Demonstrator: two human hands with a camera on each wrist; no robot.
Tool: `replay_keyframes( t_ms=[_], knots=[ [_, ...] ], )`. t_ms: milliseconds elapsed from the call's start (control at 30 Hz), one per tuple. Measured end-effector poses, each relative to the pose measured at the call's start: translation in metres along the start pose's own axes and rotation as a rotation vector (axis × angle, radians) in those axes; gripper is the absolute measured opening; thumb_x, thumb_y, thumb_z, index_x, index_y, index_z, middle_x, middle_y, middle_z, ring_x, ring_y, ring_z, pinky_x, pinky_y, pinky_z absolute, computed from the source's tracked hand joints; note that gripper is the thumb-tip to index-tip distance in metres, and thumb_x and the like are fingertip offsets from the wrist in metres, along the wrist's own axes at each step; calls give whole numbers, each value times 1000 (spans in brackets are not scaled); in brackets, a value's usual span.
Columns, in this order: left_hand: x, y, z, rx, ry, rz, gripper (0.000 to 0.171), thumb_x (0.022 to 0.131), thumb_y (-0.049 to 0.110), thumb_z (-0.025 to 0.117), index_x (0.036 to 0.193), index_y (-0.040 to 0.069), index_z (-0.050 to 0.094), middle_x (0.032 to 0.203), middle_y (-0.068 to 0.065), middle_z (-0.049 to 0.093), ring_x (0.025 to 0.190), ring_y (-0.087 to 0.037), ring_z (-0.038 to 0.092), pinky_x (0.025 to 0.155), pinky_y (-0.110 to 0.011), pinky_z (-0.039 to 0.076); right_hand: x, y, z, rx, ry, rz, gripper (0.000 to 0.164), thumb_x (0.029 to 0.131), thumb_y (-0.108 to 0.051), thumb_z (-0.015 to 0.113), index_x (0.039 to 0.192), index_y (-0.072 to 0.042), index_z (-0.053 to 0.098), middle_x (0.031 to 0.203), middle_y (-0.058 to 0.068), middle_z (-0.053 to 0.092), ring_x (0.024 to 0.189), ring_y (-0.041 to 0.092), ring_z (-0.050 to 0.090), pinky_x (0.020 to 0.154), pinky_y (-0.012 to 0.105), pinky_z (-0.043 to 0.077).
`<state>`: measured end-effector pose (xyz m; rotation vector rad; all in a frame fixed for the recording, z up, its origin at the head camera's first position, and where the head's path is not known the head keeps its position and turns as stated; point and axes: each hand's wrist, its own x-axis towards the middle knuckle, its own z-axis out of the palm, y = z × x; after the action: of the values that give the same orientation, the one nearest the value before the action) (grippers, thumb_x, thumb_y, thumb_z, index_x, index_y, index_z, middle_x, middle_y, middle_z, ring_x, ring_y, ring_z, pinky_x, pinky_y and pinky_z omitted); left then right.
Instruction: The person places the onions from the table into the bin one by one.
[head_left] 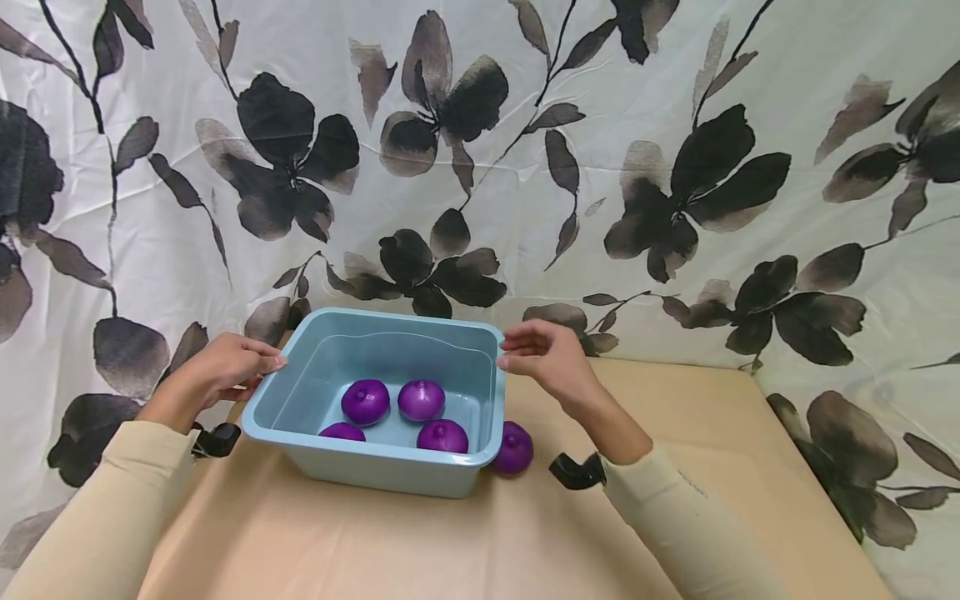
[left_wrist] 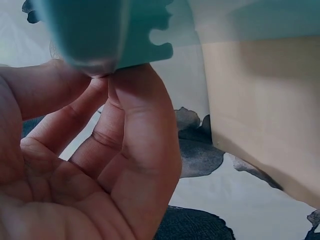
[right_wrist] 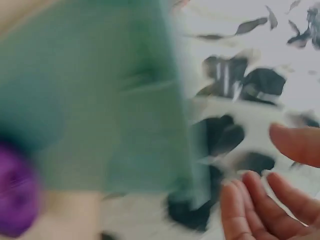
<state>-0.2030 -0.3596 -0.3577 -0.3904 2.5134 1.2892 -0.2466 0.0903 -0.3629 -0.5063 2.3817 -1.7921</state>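
A light blue plastic tub (head_left: pixel 390 478) holds several purple onions (head_left: pixel 422 401), two of them partly hidden behind its front rim. My left hand (head_left: pixel 225 368) pinches the tub's left rim between thumb and fingers. The left wrist view shows that pinch close up, with the thumb and index finger of the hand (left_wrist: pixel 145 145) meeting at the rim's lower edge. By the right rim is my right hand (head_left: pixel 555 367); in the right wrist view its fingers (right_wrist: pixel 265 210) are loosely bent, apart from the tub. Another onion (head_left: pixel 514 450) lies outside, against the tub's right side in the head view.
The tub is over a tan-covered table (head_left: pixel 675 425) that runs back to a white cloth (head_left: pixel 555 242) printed with dark flowers. This cloth also hangs down along both sides. A black camera mount (head_left: pixel 577 472) sits at the right wrist.
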Motion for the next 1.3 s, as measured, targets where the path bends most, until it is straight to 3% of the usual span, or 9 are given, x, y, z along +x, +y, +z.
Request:
replay_keyframes(
  t_ms=[100, 167, 333, 467, 633, 767, 1100, 1300],
  knots=[
    [0, 0, 0, -4, -1, -2, 50, 105, 22, 62, 144, -8, 54, 80, 4, 63, 71, -11, 58, 64, -30, 56, -17, 40, -7, 71, 91, 23, 43, 86, 3, 79, 126, 8, 64, 119, 25, 70, 101, 21, 71, 87, 24, 60],
    [0, 0, 1, -5, -4, 5, 51, 105, 23, 62, 144, -8, 54, 80, 5, 63, 71, -10, 58, 64, -30, 56, -26, 67, -6, 60, 119, 65, 45, 85, 3, 80, 126, 8, 64, 119, 24, 69, 105, 23, 70, 91, 26, 60],
    [-1, -2, 1, -6, -8, 12, 49, 105, 22, 60, 143, -9, 54, 73, 6, 59, 66, -8, 55, 61, -28, 55, -45, 118, 14, -41, 64, 181, 62, 79, -7, 88, 134, 6, 61, 132, 26, 65, 125, 38, 63, 110, 47, 53],
    [-1, -4, 0, -19, -4, 12, 50, 105, 22, 61, 143, -9, 54, 75, 6, 61, 67, -8, 56, 62, -29, 55, -52, 138, 32, -151, 32, 195, 74, 73, -12, 95, 137, -1, 60, 137, 21, 64, 127, 40, 63, 108, 54, 52],
    [0, -4, 1, -17, 5, 7, 51, 104, 23, 62, 144, -9, 54, 78, 5, 62, 69, -9, 56, 63, -30, 56, -56, 148, 45, -329, 32, 151, 82, 67, -18, 99, 138, -7, 60, 131, 16, 68, 116, 33, 65, 100, 51, 56],
    [0, -3, 1, -10, 7, 10, 52, 105, 23, 62, 144, -9, 53, 77, 5, 61, 68, -9, 56, 63, -29, 56, -57, 148, 48, -403, 25, 103, 86, 66, -20, 100, 139, -4, 59, 128, 17, 69, 112, 31, 66, 96, 49, 58],
    [1, -2, 1, -4, 7, 13, 51, 105, 22, 61, 144, -9, 54, 77, 5, 61, 68, -9, 56, 62, -29, 56, -62, 140, 36, -452, 45, 120, 82, 65, -27, 101, 135, -5, 64, 120, 14, 72, 103, 24, 68, 87, 39, 62],
    [1, -1, 1, -4, 1, 8, 51, 105, 22, 61, 144, -9, 53, 76, 5, 61, 68, -9, 56, 63, -30, 56, -67, 115, 19, -402, 48, 127, 80, 63, -26, 101, 133, -6, 67, 123, 13, 73, 104, 24, 71, 88, 40, 63]
  ],
)
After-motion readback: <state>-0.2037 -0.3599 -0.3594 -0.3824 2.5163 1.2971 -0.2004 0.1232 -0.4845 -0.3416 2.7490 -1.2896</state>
